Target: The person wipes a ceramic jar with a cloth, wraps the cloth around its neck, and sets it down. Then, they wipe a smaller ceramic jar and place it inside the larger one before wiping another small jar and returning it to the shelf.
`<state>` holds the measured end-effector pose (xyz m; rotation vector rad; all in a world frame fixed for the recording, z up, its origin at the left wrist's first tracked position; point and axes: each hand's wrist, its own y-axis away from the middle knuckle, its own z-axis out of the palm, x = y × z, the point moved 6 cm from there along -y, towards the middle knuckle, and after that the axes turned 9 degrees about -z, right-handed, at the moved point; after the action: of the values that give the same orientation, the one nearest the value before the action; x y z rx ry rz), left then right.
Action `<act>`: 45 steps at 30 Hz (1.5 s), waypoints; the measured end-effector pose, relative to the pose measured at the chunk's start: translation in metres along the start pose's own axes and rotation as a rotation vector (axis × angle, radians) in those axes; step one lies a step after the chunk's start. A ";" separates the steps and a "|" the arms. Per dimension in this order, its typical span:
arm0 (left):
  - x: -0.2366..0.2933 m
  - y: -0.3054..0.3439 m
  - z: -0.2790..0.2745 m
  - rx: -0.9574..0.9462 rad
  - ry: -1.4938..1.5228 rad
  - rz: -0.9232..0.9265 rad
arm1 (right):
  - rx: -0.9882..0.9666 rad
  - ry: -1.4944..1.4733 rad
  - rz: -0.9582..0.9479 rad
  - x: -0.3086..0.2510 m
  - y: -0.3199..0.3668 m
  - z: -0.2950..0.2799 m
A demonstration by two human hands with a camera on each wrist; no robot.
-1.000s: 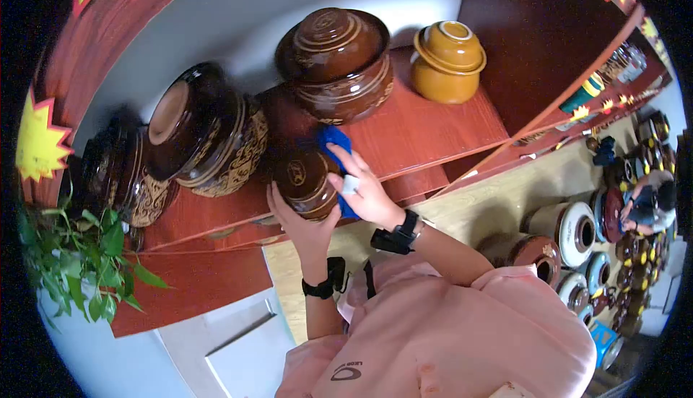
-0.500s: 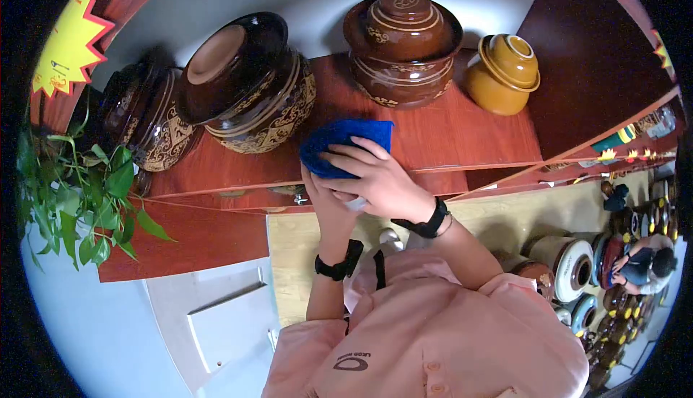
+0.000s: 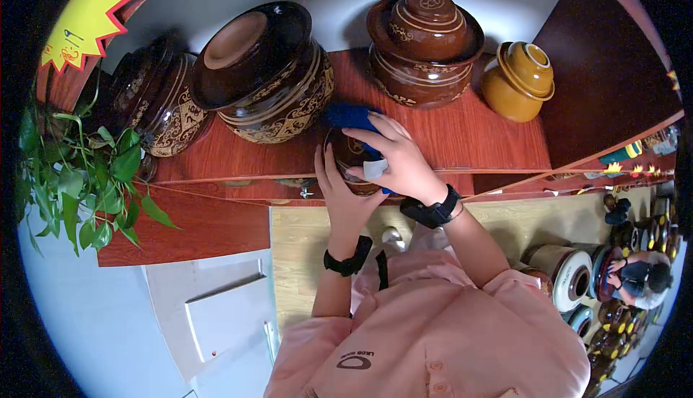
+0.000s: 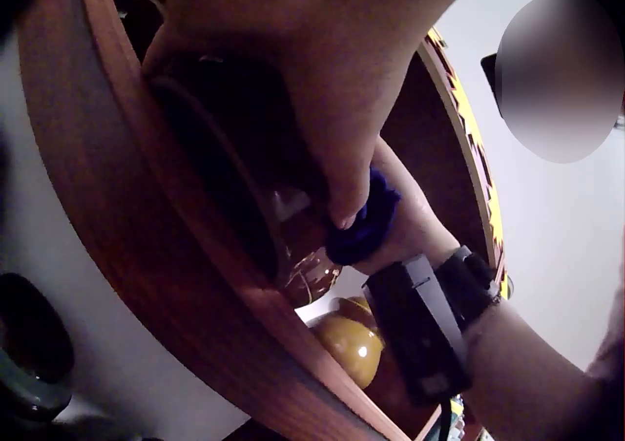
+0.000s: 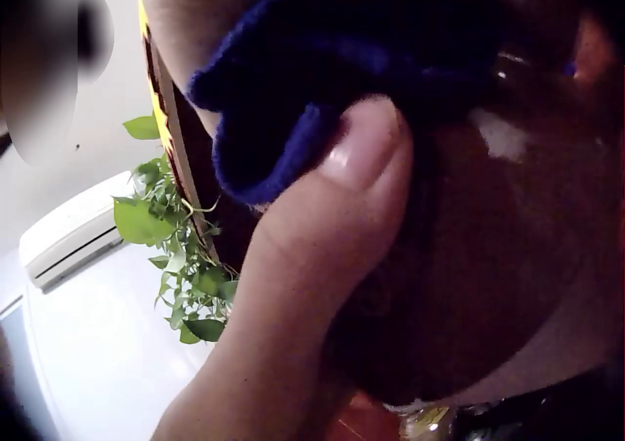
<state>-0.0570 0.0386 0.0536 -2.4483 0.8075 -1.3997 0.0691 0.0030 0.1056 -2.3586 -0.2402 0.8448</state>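
A small dark brown glazed pot (image 3: 348,145) with an emblem on its upper face is at the front edge of the red-brown shelf (image 3: 462,141). My left hand (image 3: 348,206) grips its near left side, fingers spread around it. From the right, my right hand (image 3: 404,161) holds a bright blue cloth (image 3: 351,116) against the pot's far and right sides; a white wrap is on one of its digits. In the right wrist view the thumb pinches the folded cloth (image 5: 259,163) beside the glossy pot wall (image 5: 508,255). The hands hide much of the pot.
Behind stand patterned brown lidded pots (image 3: 281,94), a brown pot topped by an upturned bowl (image 3: 426,58) and a mustard pot (image 3: 516,87). A leafy plant (image 3: 97,181) hangs at the left. Large jars (image 3: 563,268) and a crouching person (image 3: 642,279) are at the right.
The cloth went from the pot's right side to over its top, and now lies along its far side. My left hand is again visible around the pot; the head view has shifted.
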 end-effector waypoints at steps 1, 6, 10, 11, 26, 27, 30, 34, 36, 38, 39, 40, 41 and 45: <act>0.001 0.000 0.000 -0.001 0.007 -0.004 | 0.010 -0.006 0.030 0.001 0.002 0.000; 0.000 -0.001 0.001 -0.013 0.027 -0.009 | 0.076 -0.041 0.105 0.008 0.010 0.004; 0.001 -0.002 0.001 -0.021 0.027 0.002 | 0.104 -0.070 0.117 0.011 0.013 0.003; 0.001 -0.002 0.001 -0.017 0.023 0.004 | 0.108 -0.074 0.119 0.012 0.014 0.003; -0.001 -0.003 0.001 0.000 0.048 0.011 | 0.235 -0.374 0.130 0.024 0.023 -0.001; -0.001 -0.003 0.002 0.002 0.047 0.019 | 0.233 -0.387 0.135 0.024 0.023 -0.001; 0.000 -0.003 0.002 0.006 0.041 0.019 | 0.232 -0.388 0.126 0.023 0.022 -0.002; 0.001 -0.002 0.001 0.001 0.041 0.019 | 0.252 -0.396 0.173 0.029 0.026 0.002; 0.000 -0.002 0.001 -0.003 0.030 0.015 | 0.270 -0.385 0.191 0.035 0.031 0.004; 0.000 -0.002 0.001 -0.005 0.026 0.008 | 0.331 -0.485 0.249 0.048 0.038 0.012; 0.000 -0.002 0.001 -0.005 0.026 0.003 | 0.360 -0.536 0.279 0.053 0.041 0.014; 0.000 -0.002 0.000 -0.007 0.027 -0.001 | 0.382 -0.583 0.340 0.058 0.046 0.015; 0.000 -0.002 0.000 -0.008 0.025 -0.002 | 0.382 -0.588 0.343 0.059 0.047 0.016; 0.002 -0.002 0.000 -0.012 0.021 0.007 | 0.388 -0.598 0.350 0.062 0.047 0.017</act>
<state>-0.0556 0.0393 0.0556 -2.4419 0.8303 -1.4244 0.1051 -0.0041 0.0346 -1.7617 0.1005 1.5999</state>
